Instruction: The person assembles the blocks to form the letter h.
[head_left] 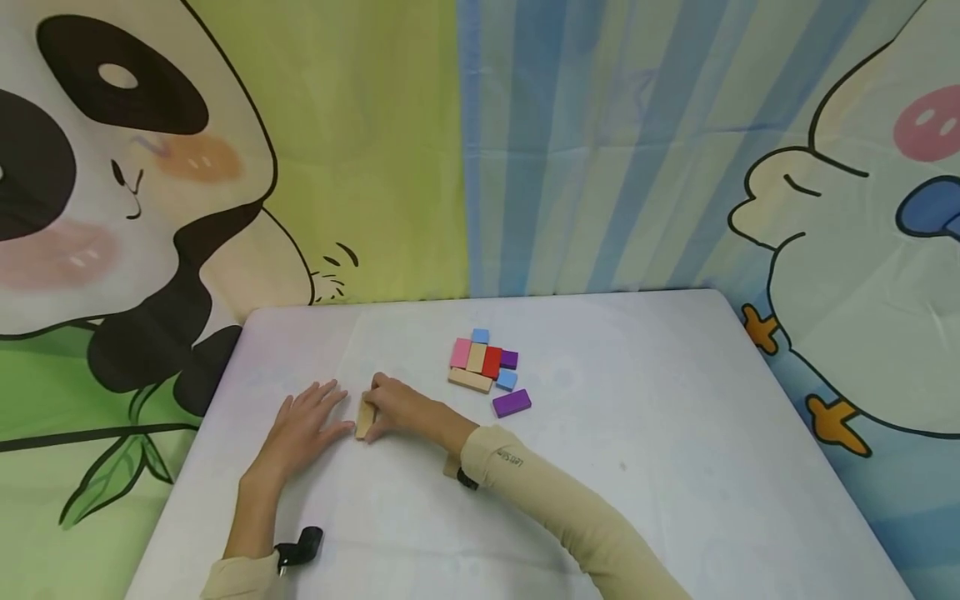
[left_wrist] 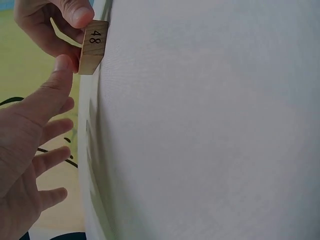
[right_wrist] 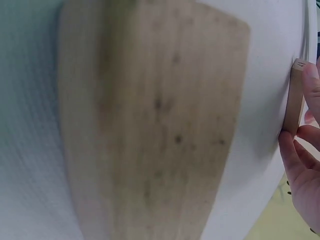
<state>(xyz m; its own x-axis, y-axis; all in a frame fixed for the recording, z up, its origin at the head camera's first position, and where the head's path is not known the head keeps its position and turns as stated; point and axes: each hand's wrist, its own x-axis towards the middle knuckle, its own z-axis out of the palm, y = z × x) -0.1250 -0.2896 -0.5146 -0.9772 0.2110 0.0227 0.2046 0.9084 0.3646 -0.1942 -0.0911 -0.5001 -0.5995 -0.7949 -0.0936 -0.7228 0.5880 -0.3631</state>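
Observation:
My right hand point(head_left: 401, 406) pinches a plain wooden block point(head_left: 365, 417) between thumb and fingers on the white tabletop. The number 48 is printed on the end of that wooden block point(left_wrist: 94, 40) in the left wrist view. My left hand point(head_left: 300, 429) lies just left of it with fingers spread and holds nothing. Its thumb point(left_wrist: 60, 80) comes close to the block; whether they touch I cannot tell. A second wooden block point(head_left: 452, 467) sits under my right wrist, partly hidden by it. In the right wrist view this block point(right_wrist: 165, 125) looms large and blurred.
Beyond my right hand lies a group of coloured blocks: pink point(head_left: 461, 352), red point(head_left: 491, 362), blue point(head_left: 506, 380), and a wooden one point(head_left: 470, 381) among them. A purple block point(head_left: 512, 404) lies slightly apart. A printed curtain point(head_left: 405, 150) hangs behind the white table point(head_left: 637, 433).

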